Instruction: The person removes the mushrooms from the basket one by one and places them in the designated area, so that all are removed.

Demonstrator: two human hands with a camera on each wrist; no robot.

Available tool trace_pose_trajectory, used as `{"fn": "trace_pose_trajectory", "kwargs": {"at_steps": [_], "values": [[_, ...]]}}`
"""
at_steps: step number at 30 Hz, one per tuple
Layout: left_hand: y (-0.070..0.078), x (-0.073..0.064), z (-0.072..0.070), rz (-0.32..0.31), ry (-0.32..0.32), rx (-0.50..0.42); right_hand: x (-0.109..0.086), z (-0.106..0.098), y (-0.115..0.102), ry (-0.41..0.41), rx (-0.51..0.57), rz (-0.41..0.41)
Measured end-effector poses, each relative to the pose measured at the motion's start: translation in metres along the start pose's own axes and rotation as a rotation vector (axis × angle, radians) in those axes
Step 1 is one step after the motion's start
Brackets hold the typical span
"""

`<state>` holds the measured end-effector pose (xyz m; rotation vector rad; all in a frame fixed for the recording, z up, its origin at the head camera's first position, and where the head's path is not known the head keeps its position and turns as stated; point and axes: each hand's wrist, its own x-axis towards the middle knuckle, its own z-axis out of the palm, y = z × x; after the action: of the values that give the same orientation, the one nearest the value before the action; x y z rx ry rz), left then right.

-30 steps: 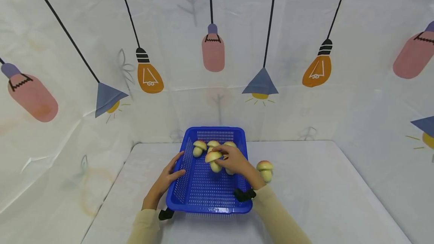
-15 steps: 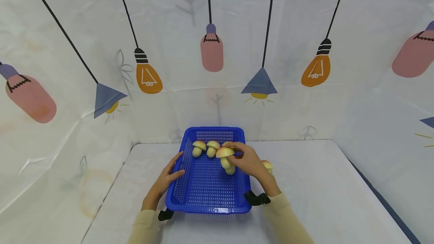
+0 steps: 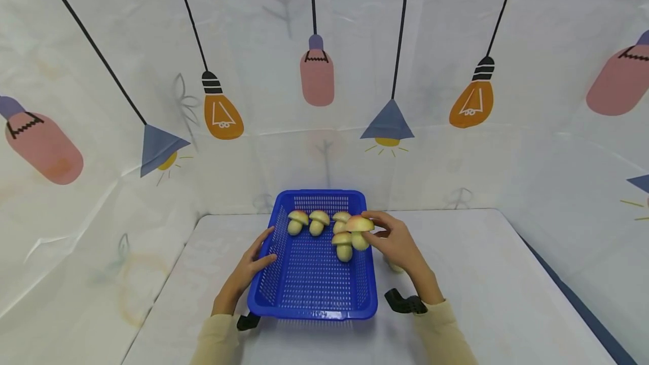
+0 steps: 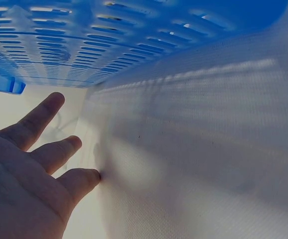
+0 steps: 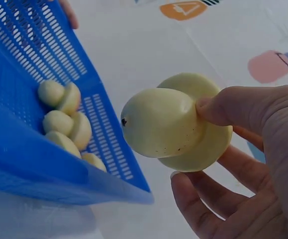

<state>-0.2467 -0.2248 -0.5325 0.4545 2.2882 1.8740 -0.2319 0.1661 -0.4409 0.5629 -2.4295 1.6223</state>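
Note:
My right hand (image 3: 398,241) pinches a toy mushroom (image 3: 360,231) with a yellow-orange cap and pale stem, over the right rim of a blue plastic basket (image 3: 304,292). In the right wrist view, the thumb presses where the stem of this mushroom (image 5: 156,122) meets the cap. Several similar mushrooms (image 3: 319,222) lie in the back half of the basket. At the basket's left side rests my left hand (image 3: 248,266), its thumb over the rim. The left wrist view shows fingers (image 4: 59,152) spread and fairly straight, beside the slotted basket wall (image 4: 84,55).
Another mushroom (image 3: 393,266) is on the white table (image 3: 481,286) right of the basket, mostly hidden by the right hand and forearm. A white sheet (image 3: 274,156) printed with lamps hangs behind the table. Black wrist mounts (image 3: 405,302) are strapped to both wrists.
My right hand has carried the mushroom rightward, from over the basket's middle to its right rim. It now covers most of the mushroom on the table. My left hand stays put.

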Motion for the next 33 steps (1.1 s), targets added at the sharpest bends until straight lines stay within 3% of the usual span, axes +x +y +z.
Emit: {"fn": "trace_pose_trajectory", "kwargs": {"at_steps": [10,22,33], "values": [[0.001,-0.001,0.0,-0.003,-0.013,-0.004,-0.019,-0.014,0.015,0.1,0.073,0.018],[0.002,0.0,0.0,-0.022,0.001,-0.01,-0.039,-0.036,0.031,0.204,0.02,0.051],[-0.001,0.002,-0.001,-0.004,-0.026,-0.029,-0.051,-0.058,0.05,0.21,-0.063,0.054]]}}
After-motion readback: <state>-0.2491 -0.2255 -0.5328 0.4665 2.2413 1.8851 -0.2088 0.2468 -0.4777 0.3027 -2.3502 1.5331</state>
